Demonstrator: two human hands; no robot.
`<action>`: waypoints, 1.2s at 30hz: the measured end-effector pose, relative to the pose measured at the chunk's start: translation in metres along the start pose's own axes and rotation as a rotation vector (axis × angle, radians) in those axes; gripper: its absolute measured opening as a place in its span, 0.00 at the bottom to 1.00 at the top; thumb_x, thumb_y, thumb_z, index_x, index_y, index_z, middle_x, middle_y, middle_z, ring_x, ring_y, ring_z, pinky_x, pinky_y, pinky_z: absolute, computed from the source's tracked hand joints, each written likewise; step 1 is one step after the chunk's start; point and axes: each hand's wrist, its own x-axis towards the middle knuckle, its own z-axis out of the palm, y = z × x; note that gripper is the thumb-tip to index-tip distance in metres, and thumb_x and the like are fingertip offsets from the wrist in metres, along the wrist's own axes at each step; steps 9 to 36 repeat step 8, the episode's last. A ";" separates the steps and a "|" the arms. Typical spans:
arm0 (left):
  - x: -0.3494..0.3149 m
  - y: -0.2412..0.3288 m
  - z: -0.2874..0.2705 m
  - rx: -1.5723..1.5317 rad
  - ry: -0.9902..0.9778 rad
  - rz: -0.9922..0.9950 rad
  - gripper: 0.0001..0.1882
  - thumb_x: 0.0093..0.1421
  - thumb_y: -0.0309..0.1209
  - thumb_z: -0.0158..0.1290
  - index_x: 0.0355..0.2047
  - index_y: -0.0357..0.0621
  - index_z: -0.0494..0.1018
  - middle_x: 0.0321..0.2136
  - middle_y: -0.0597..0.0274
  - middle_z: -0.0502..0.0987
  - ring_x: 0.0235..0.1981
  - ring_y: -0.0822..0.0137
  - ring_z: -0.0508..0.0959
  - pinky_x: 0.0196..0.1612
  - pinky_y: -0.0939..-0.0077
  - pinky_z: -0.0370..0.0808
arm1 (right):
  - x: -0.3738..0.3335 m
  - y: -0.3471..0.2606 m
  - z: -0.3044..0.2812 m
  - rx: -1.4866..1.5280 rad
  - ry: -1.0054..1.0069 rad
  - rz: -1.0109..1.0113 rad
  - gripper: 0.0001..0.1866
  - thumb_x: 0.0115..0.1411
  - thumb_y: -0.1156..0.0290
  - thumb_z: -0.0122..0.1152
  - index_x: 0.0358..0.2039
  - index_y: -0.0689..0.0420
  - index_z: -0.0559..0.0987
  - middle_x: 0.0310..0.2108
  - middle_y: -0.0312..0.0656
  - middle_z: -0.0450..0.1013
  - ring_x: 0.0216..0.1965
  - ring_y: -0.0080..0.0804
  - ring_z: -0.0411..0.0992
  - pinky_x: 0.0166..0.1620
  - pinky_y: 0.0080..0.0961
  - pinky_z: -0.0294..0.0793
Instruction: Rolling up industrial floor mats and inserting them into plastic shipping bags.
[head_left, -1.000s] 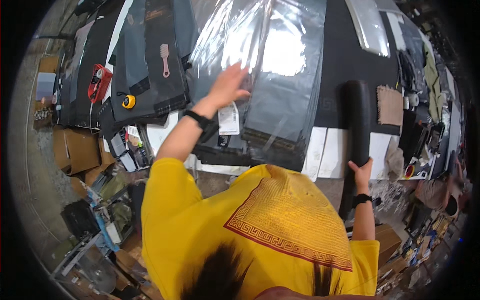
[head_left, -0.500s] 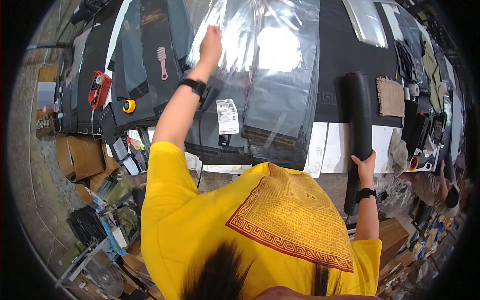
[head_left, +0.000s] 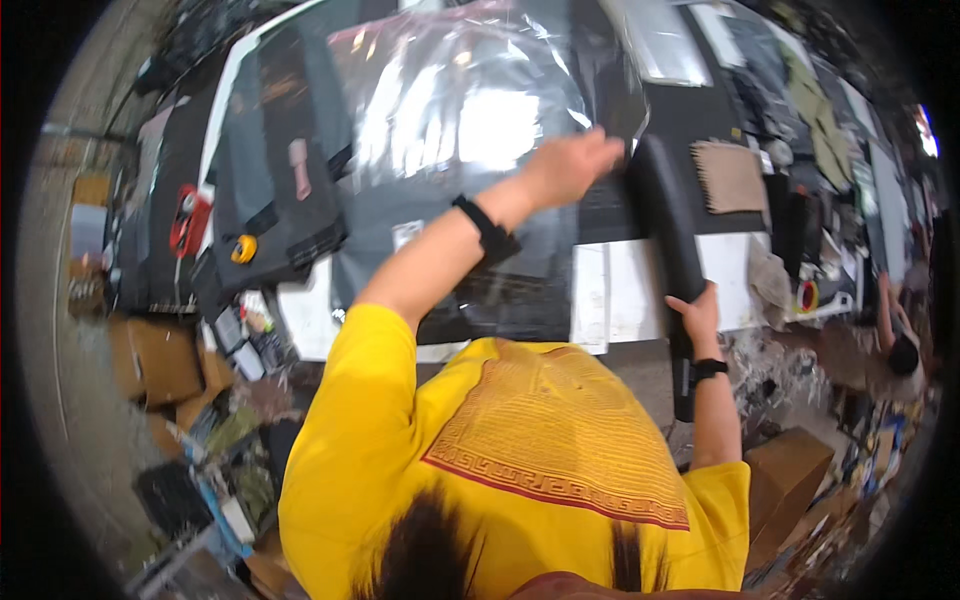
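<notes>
A yellow tape measure is lying on the counter, with a red tool sitting just left of it and a pink comb resting above it. A tan cloth is lying far to its right. Cardboard boxes are standing on the floor below it.

Glossy clear plastic bag, crinkled

Blurred by motion: left hand over the clear plastic bag, fingers indistinct. Hidden behind the right hand: part of the black roll; grip unclear. Cut off at the top edge: far side of the counter. Too small to tell: clutter at right.
</notes>
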 end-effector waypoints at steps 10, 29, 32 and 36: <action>-0.036 0.114 0.141 -0.425 -0.255 0.090 0.15 0.61 0.33 0.58 0.50 0.53 0.76 0.35 0.59 0.74 0.37 0.52 0.79 0.38 0.61 0.76 | -0.070 0.061 -0.057 0.110 -0.028 0.246 0.46 0.40 0.53 0.81 0.55 0.62 0.70 0.48 0.55 0.77 0.51 0.51 0.76 0.55 0.39 0.72; -0.036 0.114 0.141 -0.425 -0.255 0.090 0.15 0.61 0.33 0.58 0.50 0.53 0.76 0.35 0.59 0.74 0.37 0.52 0.79 0.38 0.61 0.76 | -0.070 0.061 -0.057 0.110 -0.028 0.246 0.46 0.40 0.53 0.81 0.55 0.62 0.70 0.48 0.55 0.77 0.51 0.51 0.76 0.55 0.39 0.72; -0.036 0.114 0.141 -0.425 -0.255 0.090 0.15 0.61 0.33 0.58 0.50 0.53 0.76 0.35 0.59 0.74 0.37 0.52 0.79 0.38 0.61 0.76 | -0.070 0.061 -0.057 0.110 -0.028 0.246 0.46 0.40 0.53 0.81 0.55 0.62 0.70 0.48 0.55 0.77 0.51 0.51 0.76 0.55 0.39 0.72; -0.036 0.114 0.141 -0.425 -0.255 0.090 0.15 0.61 0.33 0.58 0.50 0.53 0.76 0.35 0.59 0.74 0.37 0.52 0.79 0.38 0.61 0.76 | -0.070 0.061 -0.057 0.110 -0.028 0.246 0.46 0.40 0.53 0.81 0.55 0.62 0.70 0.48 0.55 0.77 0.51 0.51 0.76 0.55 0.39 0.72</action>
